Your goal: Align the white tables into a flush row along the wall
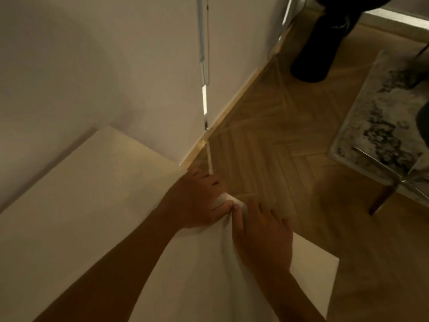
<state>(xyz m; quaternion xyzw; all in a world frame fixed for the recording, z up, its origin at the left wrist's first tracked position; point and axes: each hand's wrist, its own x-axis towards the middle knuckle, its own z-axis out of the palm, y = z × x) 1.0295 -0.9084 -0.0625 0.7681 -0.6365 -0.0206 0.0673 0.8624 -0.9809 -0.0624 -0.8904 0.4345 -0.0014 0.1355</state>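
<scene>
Two white tables meet under my hands. The left white table (76,205) stands against the wall (92,66). The right white table (311,270) lies at the lower right, its outer corner jutting onto the floor. My left hand (197,201) curls its fingers over the far edge of the left table at its corner. My right hand (262,233) grips the far edge of the right table, right beside the seam. The thumbs nearly touch. A bit of white table corner (222,198) shows between the hands.
Herringbone wood floor (267,135) spreads beyond the tables, edged by a wooden skirting board (232,101). A white cord (204,54) hangs down the wall. A patterned rug (383,117) and a chair leg (383,198) sit at the right. A black object (320,54) stands at the top right.
</scene>
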